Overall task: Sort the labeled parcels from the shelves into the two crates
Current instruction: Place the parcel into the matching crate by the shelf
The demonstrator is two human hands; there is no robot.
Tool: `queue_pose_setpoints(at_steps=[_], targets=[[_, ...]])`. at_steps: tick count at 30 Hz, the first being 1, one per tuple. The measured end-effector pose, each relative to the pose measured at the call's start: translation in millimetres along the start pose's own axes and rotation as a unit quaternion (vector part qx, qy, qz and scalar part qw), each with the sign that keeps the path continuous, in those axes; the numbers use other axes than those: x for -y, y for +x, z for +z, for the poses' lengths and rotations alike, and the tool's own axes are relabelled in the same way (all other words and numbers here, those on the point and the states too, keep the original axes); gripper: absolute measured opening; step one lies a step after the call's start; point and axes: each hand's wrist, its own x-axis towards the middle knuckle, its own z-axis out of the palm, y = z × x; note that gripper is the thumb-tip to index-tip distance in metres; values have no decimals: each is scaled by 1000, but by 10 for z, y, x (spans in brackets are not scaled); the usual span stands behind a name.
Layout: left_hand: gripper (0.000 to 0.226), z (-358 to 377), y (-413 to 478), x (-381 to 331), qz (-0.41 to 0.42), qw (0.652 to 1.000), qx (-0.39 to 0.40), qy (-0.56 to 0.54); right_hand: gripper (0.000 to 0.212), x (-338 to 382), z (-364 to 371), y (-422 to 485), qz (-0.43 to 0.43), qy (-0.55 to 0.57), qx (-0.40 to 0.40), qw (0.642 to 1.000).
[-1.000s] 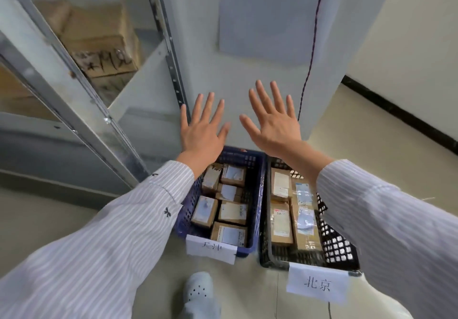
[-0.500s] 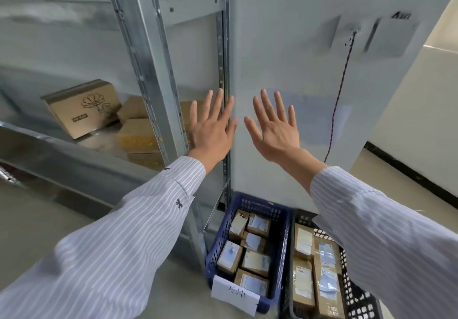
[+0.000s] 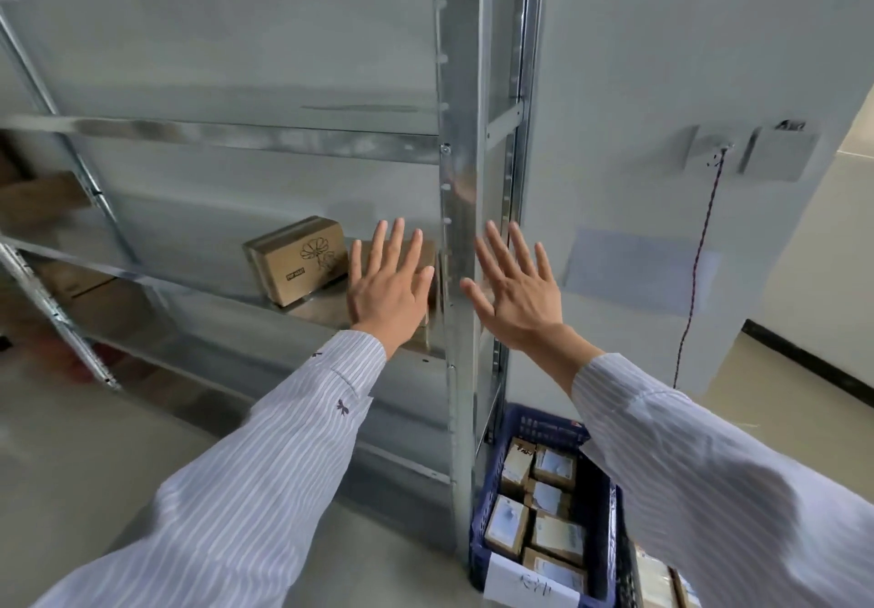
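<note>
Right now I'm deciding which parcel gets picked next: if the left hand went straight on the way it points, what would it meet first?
Probably the plain cardboard parcel behind the left hand, not the flower-printed box alongside; depth is unclear.

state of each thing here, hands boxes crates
left hand: open, fingers spread, empty
right hand: open, empty
brown cardboard box with flower print: closed, on metal shelf
blue plastic crate: filled with labelled parcels
</note>
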Motion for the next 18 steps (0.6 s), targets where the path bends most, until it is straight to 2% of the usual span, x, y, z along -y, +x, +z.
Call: queue_pose_setpoints(at_steps=[6, 13, 18], targets=[[56, -191, -271, 768, -48, 999, -5, 9, 65, 789, -87, 151, -28, 8, -5, 1000], [56, -219, -448, 1518, -88, 996, -5, 14, 64, 1479, -55, 552, -59, 16, -3, 998], [56, 7, -379, 1875, -116, 993, 0, -1, 65, 1850, 247, 868, -65, 14, 13, 998]])
